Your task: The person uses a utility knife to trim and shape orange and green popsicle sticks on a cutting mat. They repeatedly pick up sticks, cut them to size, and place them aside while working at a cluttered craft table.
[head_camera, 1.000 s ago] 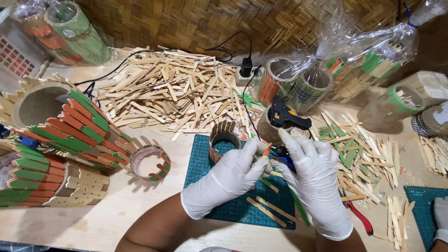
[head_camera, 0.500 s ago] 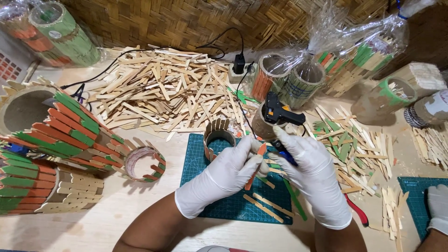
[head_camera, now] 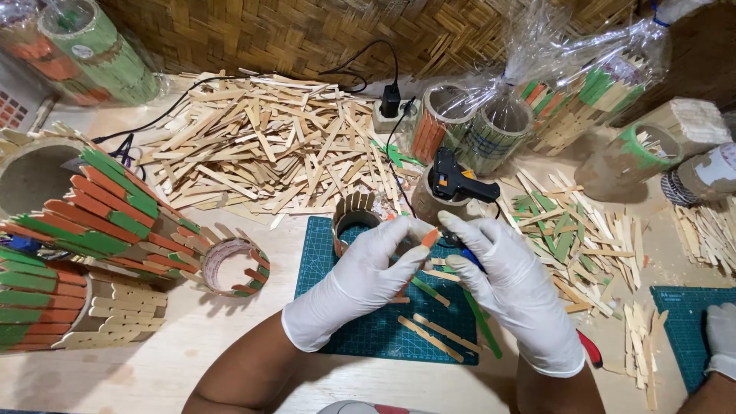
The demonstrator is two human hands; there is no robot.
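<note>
Orange stick (head_camera: 430, 238) sits pinched at the fingertips of your left hand (head_camera: 360, 280), just right of the small stick-clad cup (head_camera: 355, 218) that stands on the green cutting mat (head_camera: 368, 330). That left grip is clenched on the stick; your right hand (head_camera: 510, 287) curls beside it, and you seem to hold something dark and blue under its fingers, though I cannot tell what, or how firmly.

Take the cup as your landmark. Right of it and a little behind, the glue gun (head_camera: 456, 182) rests on a tube with its cable trailing past your knuckles; a snag from your right wrist could tip it, and a hot nozzle near thin gloves is a likely burn. In front of the cup, loose sticks (head_camera: 437, 337) lie on the mat, where a sliding forearm could scatter them. Your pinch holds only the stick's end, so it may twist or drop. Far right of the cup, another person's gloved hand (head_camera: 719, 337) works on its own mat; keep your elbow clear.
</note>
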